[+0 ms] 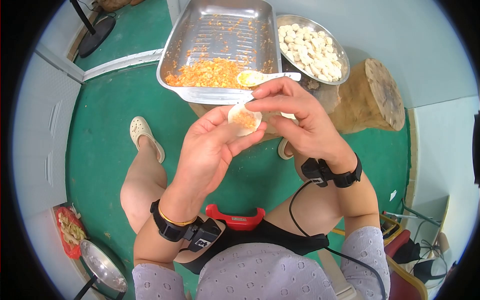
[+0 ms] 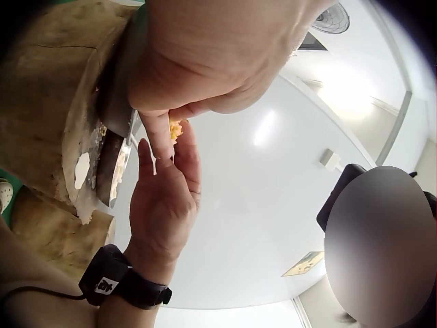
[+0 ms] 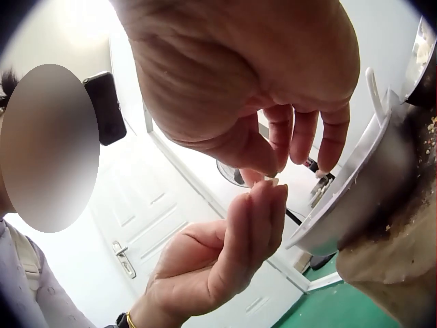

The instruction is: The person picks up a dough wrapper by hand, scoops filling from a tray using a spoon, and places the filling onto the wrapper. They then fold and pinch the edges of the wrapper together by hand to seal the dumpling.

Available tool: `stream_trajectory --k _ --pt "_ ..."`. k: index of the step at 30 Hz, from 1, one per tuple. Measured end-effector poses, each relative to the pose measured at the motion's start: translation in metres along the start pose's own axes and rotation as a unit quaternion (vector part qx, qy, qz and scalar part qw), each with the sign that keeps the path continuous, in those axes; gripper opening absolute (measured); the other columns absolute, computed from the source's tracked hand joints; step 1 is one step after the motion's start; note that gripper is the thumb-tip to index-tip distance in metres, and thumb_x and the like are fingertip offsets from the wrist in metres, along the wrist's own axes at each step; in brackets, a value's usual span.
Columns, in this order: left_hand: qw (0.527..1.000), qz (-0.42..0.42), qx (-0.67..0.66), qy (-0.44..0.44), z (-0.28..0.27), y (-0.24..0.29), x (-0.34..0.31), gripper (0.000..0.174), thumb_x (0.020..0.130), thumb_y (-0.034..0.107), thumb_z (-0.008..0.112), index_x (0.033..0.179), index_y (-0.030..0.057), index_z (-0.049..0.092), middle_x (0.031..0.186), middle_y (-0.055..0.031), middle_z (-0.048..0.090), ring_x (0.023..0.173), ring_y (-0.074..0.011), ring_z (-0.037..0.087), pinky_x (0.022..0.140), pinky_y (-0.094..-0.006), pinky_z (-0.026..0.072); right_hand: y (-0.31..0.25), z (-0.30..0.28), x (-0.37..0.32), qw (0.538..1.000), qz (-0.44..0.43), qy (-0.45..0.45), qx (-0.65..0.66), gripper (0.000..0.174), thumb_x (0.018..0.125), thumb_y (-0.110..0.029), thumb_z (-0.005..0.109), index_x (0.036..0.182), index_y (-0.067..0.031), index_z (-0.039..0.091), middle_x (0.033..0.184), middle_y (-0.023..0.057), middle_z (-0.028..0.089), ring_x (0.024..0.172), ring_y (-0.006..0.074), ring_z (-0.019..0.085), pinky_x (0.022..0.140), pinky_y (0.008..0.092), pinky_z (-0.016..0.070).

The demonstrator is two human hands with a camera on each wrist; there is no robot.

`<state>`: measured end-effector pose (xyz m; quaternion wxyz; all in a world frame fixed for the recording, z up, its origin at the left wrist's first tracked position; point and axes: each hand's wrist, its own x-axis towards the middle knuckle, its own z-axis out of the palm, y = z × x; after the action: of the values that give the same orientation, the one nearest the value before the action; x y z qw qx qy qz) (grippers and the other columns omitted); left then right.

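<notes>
A round white dumpling wrapper with orange filling lies across the fingers of my left hand, whose thumb and fingers hold it by the edge. My right hand reaches over from the other side, thumb and fingertips pinching the wrapper's upper edge. In the right wrist view only a white sliver of the wrapper shows between both hands' fingertips. Just beyond them, a white spoon with some filling in its bowl rests across the near corner of a metal tray. Orange minced filling is heaped at the tray's near end.
A round metal bowl of folded dumplings stands right of the tray. Both stand by a wooden stump, with a white piece lying on the wood. A red object is at the lap. A red bag sits at floor left.
</notes>
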<state>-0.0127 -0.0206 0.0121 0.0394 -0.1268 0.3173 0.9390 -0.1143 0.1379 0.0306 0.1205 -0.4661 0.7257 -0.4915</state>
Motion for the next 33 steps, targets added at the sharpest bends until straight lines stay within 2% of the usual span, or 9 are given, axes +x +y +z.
stream_trajectory --k 3,5,9,11,15,17,21,26,33 --pt "1.0 0.0 0.024 0.0 -0.0007 -0.0005 0.0005 0.029 0.089 -0.003 0.039 0.115 -0.0088 0.047 0.113 -0.0175 0.056 0.102 -0.0265 0.06 0.092 -0.0364 0.0504 -0.0036 -0.003 0.0003 1.0 0.004 0.014 0.025 0.034 0.07 0.007 0.053 0.097 -0.0092 0.068 0.102 0.0084 0.054 0.097 0.022 0.052 0.083 0.0303 0.0429" --pt "1.0 -0.001 0.025 -0.001 -0.0021 -0.0014 0.0013 0.028 0.089 -0.003 0.039 0.115 -0.0085 0.047 0.112 -0.0171 0.057 0.101 -0.0251 0.06 0.091 -0.0359 0.0507 -0.0025 -0.003 -0.001 0.999 0.012 -0.003 0.044 0.028 0.07 0.003 0.058 0.092 -0.0099 0.069 0.103 0.0082 0.054 0.098 0.0218 0.051 0.085 0.0315 0.0416" --pt "1.0 0.0 0.023 -0.003 -0.0027 -0.0024 0.002 0.028 0.089 -0.002 0.04 0.115 -0.0078 0.047 0.111 -0.0164 0.057 0.099 -0.0235 0.061 0.09 -0.0354 0.0513 -0.0014 -0.0025 -0.002 0.999 0.011 -0.019 0.037 0.025 0.069 0.002 0.059 0.088 -0.0106 0.07 0.103 0.0083 0.055 0.099 0.022 0.051 0.087 0.0331 0.04" --pt "1.0 0.001 0.021 -0.005 -0.002 -0.0027 0.0018 0.028 0.089 -0.002 0.04 0.115 -0.0078 0.047 0.11 -0.0163 0.057 0.099 -0.0233 0.061 0.09 -0.0353 0.0514 0.0005 -0.002 -0.0017 0.999 -0.024 -0.025 0.0 0.024 0.069 0.002 0.06 0.087 -0.0111 0.069 0.103 0.0083 0.055 0.099 0.0224 0.05 0.089 0.0339 0.0386" --pt "1.0 0.0 0.016 -0.002 -0.0019 -0.0035 0.0017 0.027 0.089 -0.002 0.041 0.114 -0.0077 0.047 0.11 -0.0162 0.057 0.099 -0.023 0.061 0.089 -0.0348 0.0517 -0.0018 0.0003 -0.0022 1.0 -0.02 -0.02 -0.014 0.024 0.069 0.002 0.06 0.087 -0.011 0.069 0.104 0.0081 0.056 0.1 0.023 0.05 0.089 0.0342 0.0386" --pt "1.0 0.001 0.017 0.0 -0.001 -0.0035 0.0007 0.027 0.089 -0.002 0.041 0.114 -0.0076 0.047 0.11 -0.0163 0.057 0.099 -0.0231 0.061 0.089 -0.0348 0.0517 -0.0045 0.0017 -0.0025 0.999 0.015 -0.001 0.05 0.025 0.069 0.002 0.059 0.087 -0.0109 0.069 0.104 0.0079 0.056 0.101 0.023 0.049 0.089 0.0346 0.0384" --pt "1.0 -0.001 0.025 -0.007 -0.0028 -0.0025 0.0011 0.027 0.088 -0.002 0.041 0.114 -0.0075 0.047 0.11 -0.0164 0.057 0.098 -0.023 0.061 0.09 -0.035 0.0515 -0.0055 -0.0001 -0.0023 0.998 0.027 -0.013 0.061 0.025 0.068 0.003 0.057 0.086 -0.0104 0.069 0.103 0.0078 0.056 0.102 0.0228 0.048 0.089 0.0347 0.0385" --pt "1.0 0.007 0.02 -0.01 -0.0033 -0.001 0.0002 0.027 0.088 -0.002 0.041 0.114 -0.0075 0.047 0.109 -0.0161 0.057 0.097 -0.0224 0.061 0.09 -0.0358 0.0514 -0.0025 0.0006 -0.0014 0.999 -0.019 -0.035 -0.003 0.025 0.066 0.005 0.055 0.082 -0.0093 0.069 0.103 0.0074 0.057 0.101 0.0241 0.047 0.089 0.0353 0.0383" --pt "1.0 0.004 0.025 -0.007 -0.003 -0.0021 0.0005 0.027 0.088 -0.002 0.041 0.114 -0.0073 0.047 0.109 -0.0159 0.057 0.098 -0.0219 0.061 0.09 -0.0358 0.0512 -0.0076 0.0011 -0.0019 0.999 0.005 -0.033 -0.006 0.028 0.066 0.005 0.056 0.085 -0.0104 0.069 0.104 0.0067 0.057 0.102 0.0252 0.046 0.089 0.0361 0.0382"
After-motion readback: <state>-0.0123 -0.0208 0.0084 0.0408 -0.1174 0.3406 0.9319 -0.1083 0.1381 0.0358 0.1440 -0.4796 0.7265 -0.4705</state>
